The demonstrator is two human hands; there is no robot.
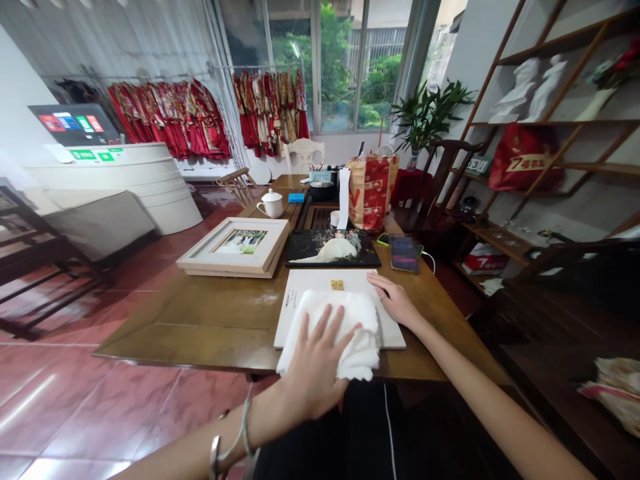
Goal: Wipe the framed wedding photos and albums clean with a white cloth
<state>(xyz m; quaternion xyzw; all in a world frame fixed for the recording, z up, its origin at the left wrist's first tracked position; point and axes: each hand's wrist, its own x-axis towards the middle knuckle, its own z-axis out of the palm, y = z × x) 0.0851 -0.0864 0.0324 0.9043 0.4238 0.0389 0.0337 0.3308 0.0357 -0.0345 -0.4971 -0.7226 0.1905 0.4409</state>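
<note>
My left hand (316, 368) lies flat with fingers spread on a white cloth (345, 327), which covers the near part of a white flat board (320, 283) on the wooden table (210, 320). My right hand (395, 300) rests open on the board's right edge, fingers stretched forward. A small yellow tag (337, 285) sits on the board's far part.
Beyond the board lies a dark photo print (333, 249), a stack of light picture frames (235, 247) to its left, and a phone (404, 253) to its right. Further back stand a white teapot (271, 203) and a red paper bag (371, 191). Shelves fill the right side.
</note>
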